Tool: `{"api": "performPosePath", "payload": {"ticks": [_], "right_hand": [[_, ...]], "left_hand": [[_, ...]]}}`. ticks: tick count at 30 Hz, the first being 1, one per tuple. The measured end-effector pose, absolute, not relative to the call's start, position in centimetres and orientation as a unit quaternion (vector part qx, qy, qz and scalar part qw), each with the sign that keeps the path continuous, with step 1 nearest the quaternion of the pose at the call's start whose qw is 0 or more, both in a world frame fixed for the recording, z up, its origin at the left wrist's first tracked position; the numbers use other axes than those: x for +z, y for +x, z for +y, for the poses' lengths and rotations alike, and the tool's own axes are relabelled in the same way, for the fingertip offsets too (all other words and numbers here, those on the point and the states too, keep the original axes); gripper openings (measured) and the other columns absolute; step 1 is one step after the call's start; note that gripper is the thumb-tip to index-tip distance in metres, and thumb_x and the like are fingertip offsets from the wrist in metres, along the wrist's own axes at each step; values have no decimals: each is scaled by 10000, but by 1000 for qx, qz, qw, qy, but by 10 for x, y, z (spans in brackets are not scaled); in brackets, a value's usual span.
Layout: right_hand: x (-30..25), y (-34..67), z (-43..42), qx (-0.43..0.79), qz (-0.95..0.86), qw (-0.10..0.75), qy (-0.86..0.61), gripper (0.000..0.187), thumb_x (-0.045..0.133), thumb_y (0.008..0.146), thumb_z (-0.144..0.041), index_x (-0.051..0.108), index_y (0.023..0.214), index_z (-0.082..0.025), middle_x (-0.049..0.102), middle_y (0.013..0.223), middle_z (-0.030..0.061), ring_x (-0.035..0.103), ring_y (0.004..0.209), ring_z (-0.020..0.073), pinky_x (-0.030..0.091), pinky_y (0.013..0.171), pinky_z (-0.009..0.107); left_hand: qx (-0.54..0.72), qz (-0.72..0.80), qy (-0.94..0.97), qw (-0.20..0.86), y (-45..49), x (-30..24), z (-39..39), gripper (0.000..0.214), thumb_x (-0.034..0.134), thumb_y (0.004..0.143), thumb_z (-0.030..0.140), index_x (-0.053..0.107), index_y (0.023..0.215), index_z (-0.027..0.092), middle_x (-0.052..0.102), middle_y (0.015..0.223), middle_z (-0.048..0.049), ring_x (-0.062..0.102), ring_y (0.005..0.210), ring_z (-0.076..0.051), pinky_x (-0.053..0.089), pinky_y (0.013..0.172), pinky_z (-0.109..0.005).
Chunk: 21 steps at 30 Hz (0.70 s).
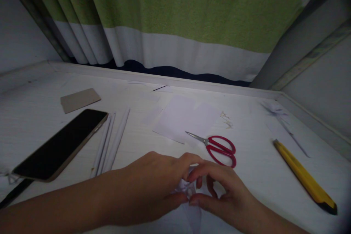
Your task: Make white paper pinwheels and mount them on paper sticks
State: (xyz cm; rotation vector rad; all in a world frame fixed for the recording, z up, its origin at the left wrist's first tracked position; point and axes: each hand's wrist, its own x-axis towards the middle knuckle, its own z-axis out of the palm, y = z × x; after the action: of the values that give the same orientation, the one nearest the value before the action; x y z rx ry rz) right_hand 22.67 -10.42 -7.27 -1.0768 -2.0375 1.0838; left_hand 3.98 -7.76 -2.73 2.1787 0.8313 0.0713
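Folded white paper lies right at the fingertips, between the two hands, both touching it. Left hand pinches it from the left, thumb below, forefinger arched over; right hand meets it from the right, thumb and forefinger tips closed on its edge. Firmness of either grip: cannot tell. Neither hand is nearer. Visible long axis runs from the fingertips down towards the wearer; the upper part looks creased, much of it hidden by the left fingers.

Nothing stands between fingers and paper. Just beyond the right fingers: red-handled scissors, blades pointing away to the left, over a loose white sheet. Small pale bits farther off.

Left of the fingers: white paper rolls, then a dark phone; cardboard piece beyond. Well right: yellow cutter, slanting towards the wearer.
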Motion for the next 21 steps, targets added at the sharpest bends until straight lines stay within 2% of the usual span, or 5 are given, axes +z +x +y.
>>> {"api": "performPosePath", "payload": {"ticks": [3, 8, 13, 17, 21], "right_hand": [[-74, 229, -104, 411, -761, 291, -410, 228, 673, 665, -235, 561, 863, -232, 619, 772, -12, 517, 614, 117, 430, 534, 228], [-77, 234, -104, 433, -720, 309, -446, 221, 654, 687, -241, 550, 880, -267, 566, 749, -32, 482, 598, 104, 412, 507, 206], [-74, 236, -101, 464, -689, 310, -462, 223, 661, 680, -245, 551, 873, -263, 523, 721, -40, 468, 594, 99, 392, 508, 213], [-71, 237, -98, 485, -673, 308, -466, 219, 652, 690, -253, 531, 873, -260, 517, 727, -39, 459, 581, 95, 378, 485, 211], [-69, 238, -97, 483, -675, 312, -462, 216, 652, 691, -249, 517, 859, -257, 513, 728, -37, 462, 590, 97, 378, 484, 212]], "left_hand": [[28, 325, 864, 384, 39, -26, -80, 364, 520, 775, 189, 375, 1095, 280, 566, 1028, 30, 545, 903, -162, 371, 700, -222], [56, 354, 874, 327, 32, -18, -81, 464, 592, 726, 246, 354, 1121, 300, 542, 1055, 34, 539, 881, -163, 376, 683, -233], [132, 359, 898, 218, 16, -12, -71, 383, 518, 783, 319, 348, 1126, 311, 492, 1123, 46, 494, 961, -138, 360, 789, -234], [120, 437, 879, 147, 3, -18, -56, 386, 449, 797, 439, 393, 1137, 266, 496, 1145, 5, 476, 1002, -174, 348, 826, -274], [83, 460, 853, 231, -2, -27, -44, 370, 413, 796, 485, 456, 1084, 256, 564, 1051, 9, 523, 934, -163, 379, 781, -265]]}}
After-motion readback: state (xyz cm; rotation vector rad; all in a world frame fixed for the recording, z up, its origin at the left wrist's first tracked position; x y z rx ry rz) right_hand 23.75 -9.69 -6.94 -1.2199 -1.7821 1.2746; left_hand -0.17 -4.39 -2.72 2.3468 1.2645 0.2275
